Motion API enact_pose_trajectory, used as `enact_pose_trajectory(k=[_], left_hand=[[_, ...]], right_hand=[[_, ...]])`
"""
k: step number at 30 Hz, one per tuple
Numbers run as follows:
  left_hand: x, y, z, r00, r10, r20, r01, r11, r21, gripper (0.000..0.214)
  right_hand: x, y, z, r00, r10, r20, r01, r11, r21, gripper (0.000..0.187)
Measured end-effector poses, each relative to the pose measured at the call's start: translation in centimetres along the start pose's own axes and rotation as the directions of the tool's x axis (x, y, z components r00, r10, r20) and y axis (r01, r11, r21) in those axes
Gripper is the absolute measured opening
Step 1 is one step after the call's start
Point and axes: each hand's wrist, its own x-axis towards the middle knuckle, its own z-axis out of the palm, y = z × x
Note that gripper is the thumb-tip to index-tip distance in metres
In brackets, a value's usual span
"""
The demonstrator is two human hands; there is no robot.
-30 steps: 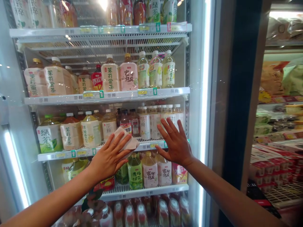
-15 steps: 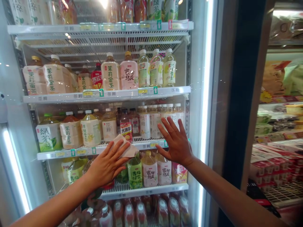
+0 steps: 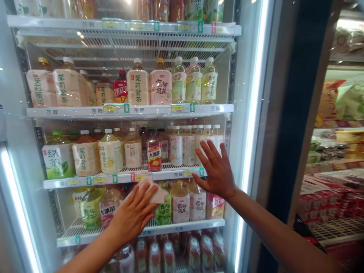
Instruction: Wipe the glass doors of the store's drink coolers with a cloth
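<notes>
The left hand point(image 3: 133, 216) is pressing a crumpled white cloth point(image 3: 157, 193) against the glass door point(image 3: 244, 76) of a drinks cooler. Its fingers are stretched out and slightly spread rather than curled round the cloth, which is poking out past the fingertips toward the upper right. The cloth is lying on the pane just below a shelf rail point(image 3: 113, 178), in front of a green-labelled tea bottle point(image 3: 165, 212).

The right hand point(image 3: 217, 172) is resting on the same pane, to the right and a little higher. Its palm is facing the glass with all five fingers splayed wide, and it is holding nothing. The two hands are near each other but not touching.

Behind the glass, bottled teas are standing in rows on white wire shelves, and a red iced-tea bottle point(image 3: 154, 153) is standing just above the cloth. Past the dark door frame point(image 3: 298, 113), another chiller point(image 3: 341, 182) is showing packaged goods.
</notes>
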Motion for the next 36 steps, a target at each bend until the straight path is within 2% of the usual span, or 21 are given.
enact_pose_trajectory(k=[2,3,5,7,9,10,12,15,16,18,19,21,22,23,25,27,29,31,32,34,36], left_hand=[[-2.0,-1.0,-0.2,0.999,0.036,0.016,-0.036,0.999,-0.014,0.033],[-1.9,-2.4,-0.7,1.0,0.023,0.001,-0.023,1.0,-0.016,0.033],[-0.1,-6.2,-2.2,0.996,-0.08,-0.044,0.08,0.997,0.006,0.045],[2.6,-9.8,-3.6,0.966,-0.231,-0.114,0.237,0.971,0.036,0.062],[4.1,-11.2,-4.2,0.927,-0.334,-0.169,0.344,0.938,0.033,0.071],[4.2,-10.9,-4.0,0.912,-0.37,-0.179,0.38,0.925,0.023,0.074],[2.7,-8.2,-2.8,0.903,-0.401,-0.151,0.405,0.914,-0.005,0.08],[-1.3,-2.3,-0.3,0.944,-0.314,-0.099,0.312,0.949,-0.037,0.079],[-2.4,-0.7,0.4,0.949,-0.302,-0.09,0.298,0.953,-0.052,0.076],[-3.8,1.2,1.2,0.947,-0.311,-0.077,0.301,0.946,-0.119,0.071],[-4.1,1.5,1.3,0.946,-0.316,-0.071,0.303,0.941,-0.148,0.07],[-4.6,0.9,1.1,0.947,-0.313,-0.07,0.295,0.936,-0.192,0.07],[-5.0,0.2,0.6,0.949,-0.308,-0.071,0.289,0.935,-0.205,0.071],[-5.8,-0.4,0.1,0.948,-0.312,-0.071,0.29,0.932,-0.216,0.071],[-8.4,-1.6,-1.4,0.934,-0.348,-0.076,0.324,0.918,-0.229,0.074],[-12.1,-2.1,-3.0,0.903,-0.422,-0.079,0.396,0.89,-0.227,0.078],[-16.1,-1.7,-4.0,0.847,-0.528,-0.067,0.504,0.837,-0.213,0.08],[-19.4,-0.8,-4.1,0.779,-0.626,-0.024,0.611,0.768,-0.194,0.083],[-20.6,-0.3,-3.8,0.758,-0.653,-0.003,0.641,0.745,-0.182,0.085],[-21.9,0.2,-2.9,0.751,-0.66,0.025,0.655,0.739,-0.158,0.088],[-22.0,0.1,-2.0,0.766,-0.642,0.027,0.639,0.756,-0.139,0.09]], right_hand=[[0.0,-0.1,0.0,1.0,-0.001,0.006,0.001,1.0,-0.011,0.082],[-0.1,-0.2,0.0,1.0,-0.002,0.005,0.002,1.0,-0.018,0.081],[-0.1,-0.4,0.0,1.0,-0.005,-0.004,0.005,1.0,-0.027,0.081],[-0.2,-0.4,0.1,1.0,-0.005,-0.013,0.005,1.0,-0.031,0.081],[-0.2,0.0,0.2,1.0,-0.005,-0.018,0.004,1.0,-0.028,0.079],[-0.2,0.4,0.2,1.0,-0.007,-0.02,0.007,1.0,-0.027,0.079],[-0.2,0.8,0.3,1.0,-0.017,-0.016,0.017,0.999,-0.029,0.08],[-0.1,-1.5,0.3,0.999,0.042,-0.035,-0.042,0.999,-0.015,0.08],[-0.1,-3.6,0.4,0.993,0.103,-0.057,-0.103,0.995,0.016,0.08],[0.0,-9.9,0.9,0.962,0.257,-0.091,-0.244,0.96,0.136,0.08],[0.0,-13.6,1.5,0.96,0.277,-0.034,-0.262,0.937,0.23,0.079],[0.5,-20.7,3.1,0.969,0.23,0.086,-0.245,0.892,0.379,0.08],[0.8,-23.6,4.0,0.961,0.243,0.128,-0.275,0.877,0.393,0.081],[1.3,-25.7,5.1,0.947,0.276,0.163,-0.318,0.876,0.362,0.083],[2.2,-27.9,7.0,0.934,0.296,0.198,-0.346,0.889,0.301,0.085],[2.5,-28.2,8.3,0.942,0.259,0.213,-0.311,0.913,0.264,0.085],[1.5,-28.3,9.1,0.952,0.206,0.226,-0.261,0.933,0.249,0.086],[-0.8,-29.2,9.3,0.964,0.117,0.237,-0.176,0.953,0.245,0.084],[-2.4,-29.9,9.3,0.972,0.025,0.235,-0.088,0.962,0.26,0.079],[-5.5,-31.2,9.1,0.955,-0.21,0.208,0.14,0.941,0.309,0.065],[-7.0,-31.4,8.6,0.905,-0.378,0.194,0.3,0.892,0.339,0.055]])
